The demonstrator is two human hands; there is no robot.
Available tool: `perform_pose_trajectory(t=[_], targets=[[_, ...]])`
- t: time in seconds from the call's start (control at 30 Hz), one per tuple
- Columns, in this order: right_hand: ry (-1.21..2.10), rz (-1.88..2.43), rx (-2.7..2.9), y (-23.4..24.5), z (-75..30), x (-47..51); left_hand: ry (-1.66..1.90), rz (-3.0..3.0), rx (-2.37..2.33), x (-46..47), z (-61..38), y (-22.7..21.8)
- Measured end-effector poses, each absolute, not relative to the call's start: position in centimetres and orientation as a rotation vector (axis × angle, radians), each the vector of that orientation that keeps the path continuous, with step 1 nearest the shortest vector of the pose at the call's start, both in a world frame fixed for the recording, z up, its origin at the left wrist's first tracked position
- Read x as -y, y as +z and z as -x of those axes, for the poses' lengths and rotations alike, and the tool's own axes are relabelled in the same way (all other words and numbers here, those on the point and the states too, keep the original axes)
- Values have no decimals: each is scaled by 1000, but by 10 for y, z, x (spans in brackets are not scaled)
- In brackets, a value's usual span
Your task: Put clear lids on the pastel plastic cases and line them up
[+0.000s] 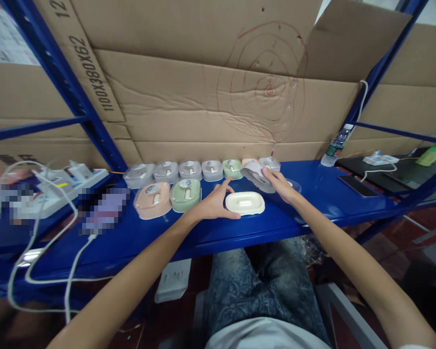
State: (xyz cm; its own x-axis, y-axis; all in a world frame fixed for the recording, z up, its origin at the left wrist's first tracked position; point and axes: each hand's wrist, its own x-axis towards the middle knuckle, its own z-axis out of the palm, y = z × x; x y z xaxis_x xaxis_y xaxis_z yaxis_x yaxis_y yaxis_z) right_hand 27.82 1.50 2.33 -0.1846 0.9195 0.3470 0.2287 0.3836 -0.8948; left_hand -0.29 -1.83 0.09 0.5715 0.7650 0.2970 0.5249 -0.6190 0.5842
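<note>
A cream-coloured oval dish (245, 203) with a raised bar in its middle rests near the front edge of the blue shelf. My left hand (216, 201) is at its left end, thumb and fingers spread around it; whether the thumb touches the rim is unclear. Beyond the dish, my right hand (279, 185) grips a tilted grey plastic box piece (257, 175) with a curved edge. Its far side and contents are hidden. Close behind my right hand a clear plastic lid-like piece (295, 185) lies on the shelf, partly covered by the wrist.
Several lidded boxes line the back, including a grey one (166, 171); a pink box (153, 199) and green box (186, 195) stand in front. A water bottle (336, 145) is at right, near a dark phone (358, 185). White cables (72, 271) and a power strip hang left.
</note>
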Motion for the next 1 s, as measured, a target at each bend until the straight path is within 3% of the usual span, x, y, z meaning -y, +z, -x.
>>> perform_pose_trajectory(t=[0.23, 0.53, 0.63, 0.8, 1.0], targets=[[685, 980, 2030, 22, -272, -9, 695, -2337, -1091, 15, 4, -1], [7, 948, 2551, 8, -254, 39, 676, -2365, -1083, 18, 4, -3], [-79, 908, 2588, 4, -252, 41, 663, -2419, -1077, 20, 2, -1], [48, 945, 2484, 10, -270, 28, 640, -2467, -1077, 19, 1, -1], [-291, 1374, 2257, 13, -347, -6, 642, -2423, -1095, 22, 0, 1]])
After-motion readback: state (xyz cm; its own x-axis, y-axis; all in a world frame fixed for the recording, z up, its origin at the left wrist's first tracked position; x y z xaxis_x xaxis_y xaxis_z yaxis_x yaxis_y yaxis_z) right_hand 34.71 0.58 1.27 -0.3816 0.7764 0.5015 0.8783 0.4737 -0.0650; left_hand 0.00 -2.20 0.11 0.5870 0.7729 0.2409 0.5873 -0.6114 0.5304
